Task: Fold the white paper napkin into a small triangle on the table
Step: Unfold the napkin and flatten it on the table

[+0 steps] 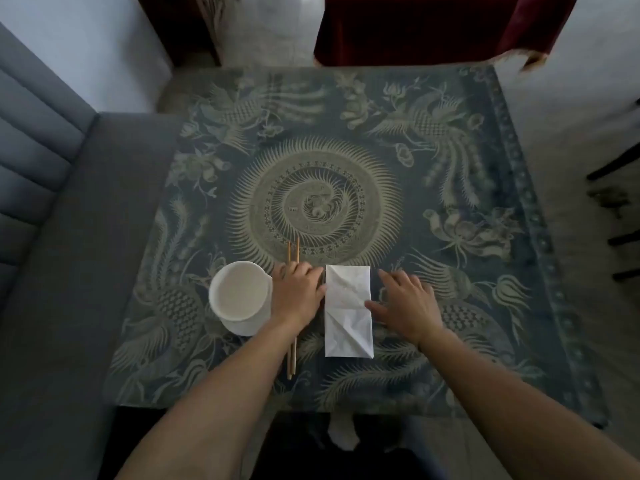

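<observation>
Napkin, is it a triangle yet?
Not yet. The napkin lies flat on the table as a long rectangle with creases already showing. The left hand and right hand touch its sides. The triangle folds are still left.

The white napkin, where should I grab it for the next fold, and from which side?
Take the white napkin by a near corner, coming in from its right long edge. It lies flat as a tall rectangle, and the right hand has bare table beside it. On the other side, the left hand lies over the chopsticks, with the white bowl beyond, so there is probably less room there.
</observation>
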### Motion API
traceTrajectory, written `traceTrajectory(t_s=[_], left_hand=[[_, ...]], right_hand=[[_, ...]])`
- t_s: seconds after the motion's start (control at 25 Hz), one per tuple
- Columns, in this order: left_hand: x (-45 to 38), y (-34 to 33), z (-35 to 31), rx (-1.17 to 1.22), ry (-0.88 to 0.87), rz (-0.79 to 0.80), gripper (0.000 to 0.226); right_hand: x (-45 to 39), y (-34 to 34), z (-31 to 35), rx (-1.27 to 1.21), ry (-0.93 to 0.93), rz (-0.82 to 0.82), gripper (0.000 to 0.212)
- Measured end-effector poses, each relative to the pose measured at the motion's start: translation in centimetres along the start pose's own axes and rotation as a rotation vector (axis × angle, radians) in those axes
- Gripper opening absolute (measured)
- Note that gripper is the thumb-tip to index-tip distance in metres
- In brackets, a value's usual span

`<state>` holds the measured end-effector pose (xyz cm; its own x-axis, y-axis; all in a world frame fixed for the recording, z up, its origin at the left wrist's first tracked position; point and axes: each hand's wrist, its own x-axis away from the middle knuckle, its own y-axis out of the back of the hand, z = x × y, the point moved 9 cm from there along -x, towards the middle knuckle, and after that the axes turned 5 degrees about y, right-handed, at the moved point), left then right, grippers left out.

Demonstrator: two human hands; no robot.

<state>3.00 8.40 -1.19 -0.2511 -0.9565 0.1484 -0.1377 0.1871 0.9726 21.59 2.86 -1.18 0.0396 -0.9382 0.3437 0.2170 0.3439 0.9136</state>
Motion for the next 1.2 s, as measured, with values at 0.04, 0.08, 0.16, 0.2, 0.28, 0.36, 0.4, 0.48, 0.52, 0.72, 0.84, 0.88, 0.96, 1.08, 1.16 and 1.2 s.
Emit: traceTrajectory(t_s=[0.04, 0.08, 0.16, 0.2, 0.28, 0.36, 0.4, 0.48, 0.52, 0.72, 0.84, 0.88, 0.96, 1.08, 1.16, 1.2], left_hand=[[-0.9, 0.0, -0.1, 0.004, 0.005, 0.005, 0.031], [-1.8, 0.1, -0.1, 0.017, 0.022, -0.002, 0.029], [-3.5, 0.0, 0.1, 0.042, 0.083, 0.039, 0.029], [-4.1, -0.4, 0.2, 0.059, 0.104, 0.069, 0.029], [-4.3, -1.0, 0.3, 0.071, 0.123, 0.102, 0.027], [-4.5, -1.4, 0.3, 0.091, 0.131, 0.114, 0.024], [-4.6, -1.4, 0.2, 0.102, 0.135, 0.104, 0.021], [-4.8, -1.4, 0.0, 0.122, 0.136, 0.092, 0.017], [-4.8, -1.5, -0.1, 0.127, 0.136, 0.093, 0.014], [-4.9, -1.8, 0.1, 0.234, 0.177, 0.115, 0.005], [-4.8, -1.8, -0.2, 0.247, 0.127, 0.121, 0.015], [-4.7, -1.7, -0.5, 0.246, 0.081, 0.117, 0.021], [-4.6, -1.4, -1.4, 0.243, -0.030, 0.097, 0.028], [-4.5, -1.3, -2.5, 0.257, -0.146, 0.091, 0.028], [-4.6, -1.6, -3.3, 0.267, -0.193, 0.116, 0.029], [-4.7, -1.7, -3.7, 0.269, -0.200, 0.135, 0.030]], right_hand=[[-1.0, -0.1, 0.2, -0.027, 0.004, 0.010, 0.071], [-1.8, -0.1, 0.4, -0.048, 0.003, 0.011, 0.068], [-3.0, -0.4, 1.0, -0.057, 0.005, 0.034, 0.065], [-3.5, -0.8, 1.1, -0.052, 0.000, 0.035, 0.065], [-3.5, -1.3, 1.4, -0.028, -0.008, 0.024, 0.066], [-3.7, -1.6, 1.2, -0.019, -0.022, 0.003, 0.065], [-3.8, -1.5, 1.2, -0.014, -0.028, -0.012, 0.064], [-3.9, -1.7, 1.2, -0.009, -0.029, -0.036, 0.061], [-4.0, -1.7, 1.2, -0.014, -0.031, -0.046, 0.060], [-4.0, -1.8, 1.0, -0.066, -0.038, -0.080, 0.051], [-4.1, -1.7, 1.0, -0.096, -0.019, -0.093, 0.044], [-4.1, -1.7, 1.1, -0.103, -0.006, -0.099, 0.042], [-4.3, -1.6, 1.2, -0.115, 0.016, -0.103, 0.039], [-4.2, -1.4, 1.4, -0.117, 0.057, -0.115, 0.036], [-4.2, -1.3, 1.5, -0.108, 0.081, -0.117, 0.036], [-4.2, -1.3, 1.6, -0.107, 0.090, -0.117, 0.035]])
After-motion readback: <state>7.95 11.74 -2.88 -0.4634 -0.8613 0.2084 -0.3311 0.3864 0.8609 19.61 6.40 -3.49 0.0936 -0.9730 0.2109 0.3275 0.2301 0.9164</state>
